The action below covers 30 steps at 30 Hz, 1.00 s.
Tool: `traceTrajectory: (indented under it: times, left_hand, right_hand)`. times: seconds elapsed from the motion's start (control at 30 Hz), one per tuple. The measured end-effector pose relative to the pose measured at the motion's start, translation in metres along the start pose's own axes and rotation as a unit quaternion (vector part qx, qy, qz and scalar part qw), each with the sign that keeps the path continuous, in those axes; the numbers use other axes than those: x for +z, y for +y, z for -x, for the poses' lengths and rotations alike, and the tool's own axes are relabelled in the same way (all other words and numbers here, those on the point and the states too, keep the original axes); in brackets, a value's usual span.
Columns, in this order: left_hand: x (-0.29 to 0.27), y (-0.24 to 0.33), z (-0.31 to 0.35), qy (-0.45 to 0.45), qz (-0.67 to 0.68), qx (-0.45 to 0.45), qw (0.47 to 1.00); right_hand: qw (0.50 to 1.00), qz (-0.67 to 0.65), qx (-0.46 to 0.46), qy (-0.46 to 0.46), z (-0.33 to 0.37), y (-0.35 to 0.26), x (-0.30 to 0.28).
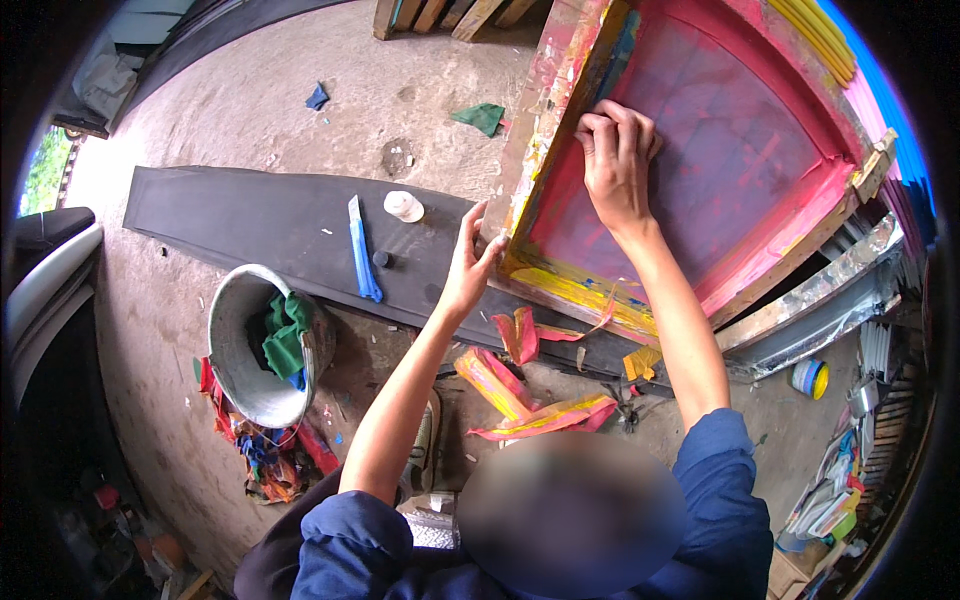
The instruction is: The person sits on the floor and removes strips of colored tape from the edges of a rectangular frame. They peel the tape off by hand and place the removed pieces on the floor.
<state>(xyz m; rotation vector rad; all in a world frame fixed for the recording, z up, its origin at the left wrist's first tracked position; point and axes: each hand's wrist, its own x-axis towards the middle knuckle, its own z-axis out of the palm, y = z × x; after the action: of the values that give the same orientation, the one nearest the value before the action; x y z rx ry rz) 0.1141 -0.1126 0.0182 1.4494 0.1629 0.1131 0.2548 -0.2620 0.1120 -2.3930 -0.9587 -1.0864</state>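
Note:
A wooden screen-printing frame (523, 192), smeared with yellow, red and pink paint, stands tilted in front of me at the right. Its mesh (720, 140) is translucent purple with pink stains. My left hand (466, 268) grips the frame's lower left edge, thumb and fingers on the wood. Inside the frame, my right hand (618, 165) presses against the mesh near the left inner edge. Its fingers are curled together, and what they pinch, if anything, is hidden. Peeled strips of pink and yellow tape (545, 415) lie below the frame, near my knees.
On a black board (240, 215) lie a blue utility knife (363, 250), a white bottle (404, 207) and a small black cap (382, 259). A bucket (225, 330) with green cloth stands left, beside stained rags (270, 455). A paint can (810, 379) sits right.

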Motion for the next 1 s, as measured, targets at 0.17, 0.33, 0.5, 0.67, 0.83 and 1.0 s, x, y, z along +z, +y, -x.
traceTrajectory:
  times: [0.17,0.33,0.5,0.67,0.83,1.0]
  left_hand:
    - [0.0,0.003,0.0,-0.001,0.005,-0.013,1.0]
    - [0.0,0.003,0.001,0.0,-0.007,-0.022,1.0]
    - [0.001,0.001,0.0,0.007,-0.022,0.014,1.0]
    - [0.0,-0.004,0.0,0.003,0.023,0.002,1.0]
    - [-0.002,-0.008,-0.001,0.003,0.034,-0.008,0.999]
    - [-0.002,-0.008,-0.002,0.001,0.007,0.01,1.0]
  right_hand:
    - [0.999,-0.037,0.009,0.011,-0.004,-0.003,-0.008]
    - [0.999,-0.017,-0.001,0.03,0.0,0.0,-0.003]
    - [0.998,-0.002,-0.055,0.026,-0.003,0.004,0.0]
    - [0.994,-0.057,-0.091,-0.01,-0.004,0.013,-0.003]
    - [0.988,-0.086,-0.121,-0.032,-0.002,0.017,-0.005]
    - [0.99,-0.07,-0.118,-0.01,-0.004,0.012,-0.008]
